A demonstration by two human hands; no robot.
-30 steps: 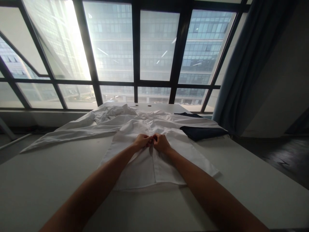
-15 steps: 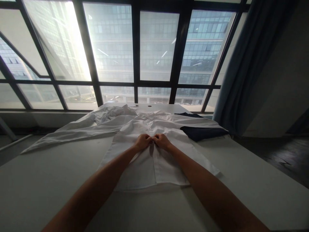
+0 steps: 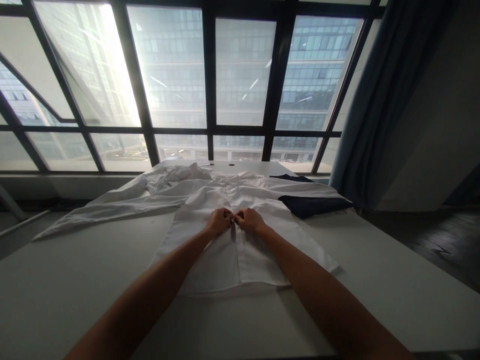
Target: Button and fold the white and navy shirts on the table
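A white shirt (image 3: 213, 272) lies spread on the white table (image 3: 93, 280), its hem toward me and its long sleeves stretched out to both sides. My left hand (image 3: 221, 220) pinches the front edge of the shirt near its middle. Right beside it, my right hand (image 3: 249, 220) pinches the other front edge, and the fingertips of both hands almost meet. The cloth is lifted slightly where they grip, with a small dark gap below. Any button between the fingers is too small to make out. Below the hands, the front opening runs down to the hem.
Dark folded cloth (image 3: 315, 206) lies on the table to the right, with another dark piece (image 3: 290, 177) behind it. Crumpled white fabric (image 3: 180, 172) is at the far left of the table. Tall windows (image 3: 243, 75) stand behind, with a blue curtain (image 3: 369, 110) at the right.
Both hands stay at the shirt's front edges. The fingers have shifted slightly, and the right hand's knuckles are a little more raised. The shirt lies almost the same.
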